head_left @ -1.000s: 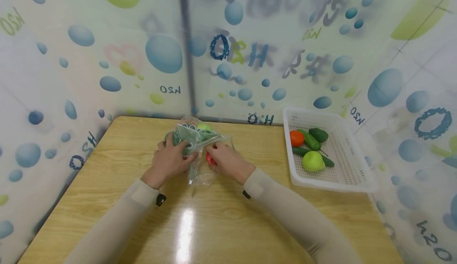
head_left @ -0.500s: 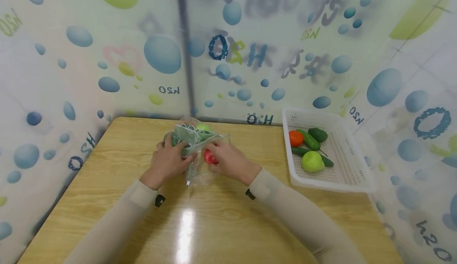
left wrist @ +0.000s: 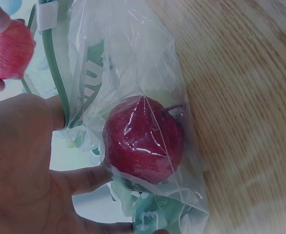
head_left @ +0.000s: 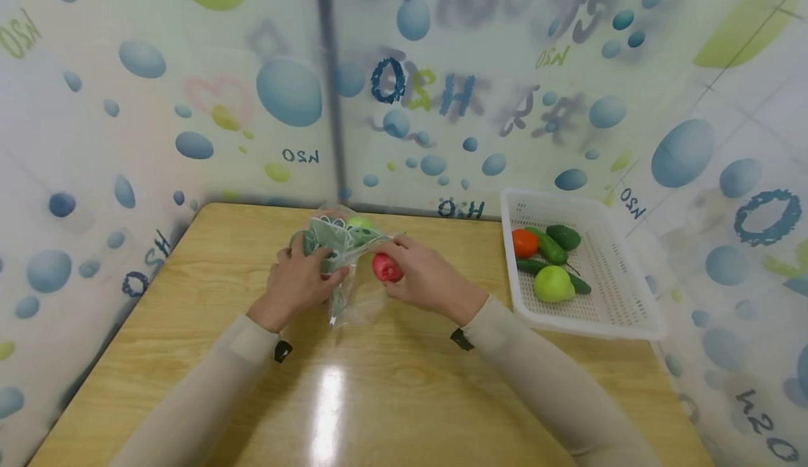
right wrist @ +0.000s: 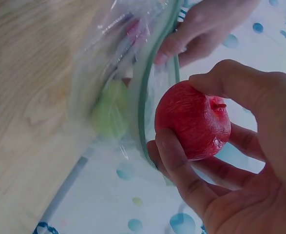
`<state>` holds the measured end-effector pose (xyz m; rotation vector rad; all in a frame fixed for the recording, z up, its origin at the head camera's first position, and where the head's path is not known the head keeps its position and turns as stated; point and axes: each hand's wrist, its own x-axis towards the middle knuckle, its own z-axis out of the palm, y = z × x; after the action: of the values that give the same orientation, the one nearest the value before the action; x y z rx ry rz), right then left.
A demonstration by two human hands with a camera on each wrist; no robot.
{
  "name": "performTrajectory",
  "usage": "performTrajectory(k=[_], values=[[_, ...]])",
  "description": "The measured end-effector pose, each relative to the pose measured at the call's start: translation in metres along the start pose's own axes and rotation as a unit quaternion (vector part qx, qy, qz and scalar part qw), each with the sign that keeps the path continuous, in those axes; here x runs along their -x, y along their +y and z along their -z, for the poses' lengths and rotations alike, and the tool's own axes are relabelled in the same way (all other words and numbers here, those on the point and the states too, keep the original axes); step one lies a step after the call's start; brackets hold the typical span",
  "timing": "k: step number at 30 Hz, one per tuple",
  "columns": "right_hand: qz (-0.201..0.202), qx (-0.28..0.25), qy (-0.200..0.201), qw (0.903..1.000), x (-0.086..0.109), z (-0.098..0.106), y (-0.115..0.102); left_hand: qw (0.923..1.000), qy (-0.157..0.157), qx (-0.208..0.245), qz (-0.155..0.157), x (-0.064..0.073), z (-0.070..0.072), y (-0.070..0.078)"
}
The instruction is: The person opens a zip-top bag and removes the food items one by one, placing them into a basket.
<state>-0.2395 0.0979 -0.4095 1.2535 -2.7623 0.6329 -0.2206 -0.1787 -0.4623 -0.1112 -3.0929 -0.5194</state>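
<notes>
My right hand (head_left: pixel 429 274) holds a red pomegranate (right wrist: pixel 191 119) between thumb and fingers, just outside the mouth of a clear zip bag (head_left: pixel 360 306) with green edging. My left hand (head_left: pixel 297 281) grips the bag near its rim, thumb at the green zip strip (left wrist: pixel 55 73) and other fingers spread along the bag. Through the plastic in the left wrist view shows a dark red apple (left wrist: pixel 143 141) with a stem. A pale green fruit (right wrist: pixel 111 109) lies inside too, in the right wrist view. The bag's other contents are partly hidden by its green print and my left hand.
On the right of the wooden table (head_left: pixel 404 397) stands a white perforated basket (head_left: pixel 618 299). It holds a tomato (head_left: pixel 524 244), a green fruit (head_left: pixel 554 284) and several green vegetables (head_left: pixel 548 246). A patterned wall (head_left: pixel 240 137) rises behind the table.
My right hand has drawn back to the right with the pomegranate, from the bag's mouth to a little outside it. The left hand stays on the bag.
</notes>
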Motion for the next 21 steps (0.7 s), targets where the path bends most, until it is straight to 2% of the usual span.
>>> performTrajectory(k=[11, 21], values=[[-0.02, -0.006, 0.039, 0.999, 0.017, 0.028, 0.006, 1.0, 0.001, 0.006, -0.007, 0.002, 0.002, -0.001], [-0.074, -0.003, 0.056, 0.9956, 0.035, 0.054, 0.024, 1.0, 0.0, 0.002, -0.004, 0.002, 0.002, -0.004]])
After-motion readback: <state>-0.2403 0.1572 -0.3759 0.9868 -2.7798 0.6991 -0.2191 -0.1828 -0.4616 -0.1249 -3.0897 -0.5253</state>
